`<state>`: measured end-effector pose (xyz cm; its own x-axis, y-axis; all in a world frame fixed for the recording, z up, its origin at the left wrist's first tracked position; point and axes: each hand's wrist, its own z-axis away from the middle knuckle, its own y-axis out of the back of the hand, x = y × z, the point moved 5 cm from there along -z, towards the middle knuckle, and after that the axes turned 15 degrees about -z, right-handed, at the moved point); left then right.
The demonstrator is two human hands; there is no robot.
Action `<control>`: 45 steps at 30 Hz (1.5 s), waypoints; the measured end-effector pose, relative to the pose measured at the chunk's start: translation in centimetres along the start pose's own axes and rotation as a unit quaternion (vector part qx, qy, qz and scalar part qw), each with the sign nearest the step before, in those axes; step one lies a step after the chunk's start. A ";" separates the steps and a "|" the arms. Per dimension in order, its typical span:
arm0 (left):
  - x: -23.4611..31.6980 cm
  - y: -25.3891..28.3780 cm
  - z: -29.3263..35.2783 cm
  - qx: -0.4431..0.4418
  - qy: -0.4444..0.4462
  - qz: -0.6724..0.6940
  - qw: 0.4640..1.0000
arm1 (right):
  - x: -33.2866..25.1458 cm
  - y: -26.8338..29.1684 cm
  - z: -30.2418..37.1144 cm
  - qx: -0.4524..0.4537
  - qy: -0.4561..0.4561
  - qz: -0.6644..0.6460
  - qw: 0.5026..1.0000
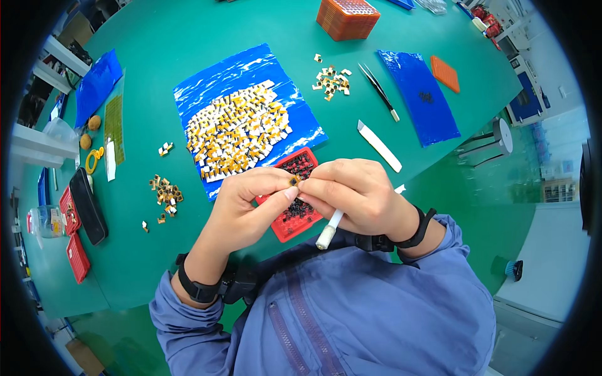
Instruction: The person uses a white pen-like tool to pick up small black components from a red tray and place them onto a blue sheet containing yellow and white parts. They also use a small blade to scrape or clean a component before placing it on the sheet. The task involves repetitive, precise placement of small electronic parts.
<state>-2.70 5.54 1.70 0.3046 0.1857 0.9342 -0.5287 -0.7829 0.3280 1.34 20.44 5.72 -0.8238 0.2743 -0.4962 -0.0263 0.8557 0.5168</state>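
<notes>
As both forearms angle inward, the left hand (241, 203) pinches a small gold-and-dark part (294, 180) between closed fingers above the red tray (284, 235); the right hand (364, 194), at three o'clock, meets it, fingers curled snugly around a white stick (330, 230) pointing toward eight o'clock.

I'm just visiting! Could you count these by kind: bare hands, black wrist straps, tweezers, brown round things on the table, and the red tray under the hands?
Bare hands (left hand, right hand): 2
Black wrist straps: 2
Tweezers: 1 pair
Brown round things: 2
Red tray under the hands: 1
Total: 8
</notes>
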 end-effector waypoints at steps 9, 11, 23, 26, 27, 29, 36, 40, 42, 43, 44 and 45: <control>-0.1 0.6 -0.2 0.029 -0.014 -0.048 0.998 | 1.0 -0.5 -0.3 -0.015 -0.036 -0.068 0.997; -0.4 0.6 -0.3 0.014 0.007 0.027 1.000 | 1.1 -0.2 -0.5 0.008 -0.044 -0.099 0.994; -1.3 -0.1 -0.1 -0.076 0.078 0.278 0.954 | 0.2 0.2 -1.0 -0.026 0.035 -0.023 0.999; -1.3 -0.3 0.0 -0.105 0.070 0.267 0.955 | 0.1 0.3 -1.0 -0.039 0.045 -0.010 0.998; -1.3 -0.4 0.0 -0.107 0.072 0.264 0.956 | 0.0 0.3 -1.2 -0.045 0.041 -0.013 0.998; -1.1 -0.5 0.0 -0.112 0.075 0.256 0.957 | 0.2 0.3 -1.4 -0.046 0.016 -0.044 0.998; -0.3 -1.1 -0.1 -0.041 -0.001 0.025 0.999 | 3.8 1.9 -4.2 -0.104 -0.179 -0.085 0.975; 1.6 -1.1 0.2 -0.031 -0.142 -0.182 0.972 | 8.0 0.2 -4.9 -0.204 -0.227 -0.084 0.949; 1.8 -1.3 0.5 -0.032 -0.167 -0.223 0.960 | 9.1 -1.1 -5.1 -0.267 -0.257 -0.082 0.925; 2.0 -1.2 0.5 -0.036 -0.165 -0.246 0.954 | 9.4 -1.8 -5.2 -0.300 -0.269 -0.075 0.912; 2.0 -1.2 0.6 -0.039 -0.161 -0.268 0.949 | 9.6 -2.6 -5.3 -0.334 -0.280 -0.069 0.897; 2.0 -1.4 0.6 -0.012 -0.210 -0.236 0.949 | 9.7 -3.2 -5.6 -0.349 -0.269 -0.062 0.896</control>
<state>-0.90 6.68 3.05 0.7986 0.2553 0.5451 -0.2712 -0.6559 0.7044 -9.72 17.93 3.17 -0.4032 0.5292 -0.7466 -0.6007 0.4624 0.6522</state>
